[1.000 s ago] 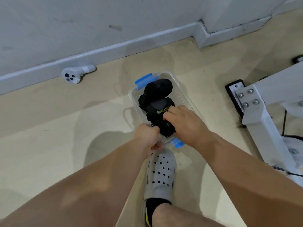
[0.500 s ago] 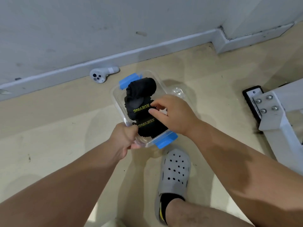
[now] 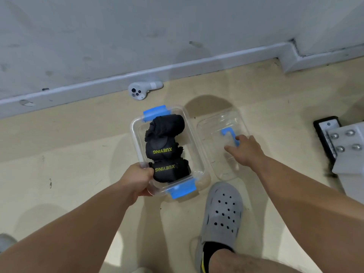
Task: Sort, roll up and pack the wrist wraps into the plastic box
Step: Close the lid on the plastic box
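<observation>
One hand, the left hand, grips the near left corner of the clear box, its fingers curled round the rim and its thumb inside against the nearest roll. Beyond it a white controller lies on the floor by the skirting. The box stands on the floor with blue clips at its far and near ends, and it has no lid on. Inside are three rolled black wraps in a row from far to near, each touching the next. The two nearer ones show yellow XUEYING lettering, and the far one is looser and plain. Just right of the box the clear lid lies flat on the floor with a blue piece on it. The right hand reaches over the lid with its fingers stretched and loosely spread, fingertips by the blue piece. Whether they touch, I cannot tell. Nearer, a grey shoe rests on the floor, and a white bolted frame stands far right
</observation>
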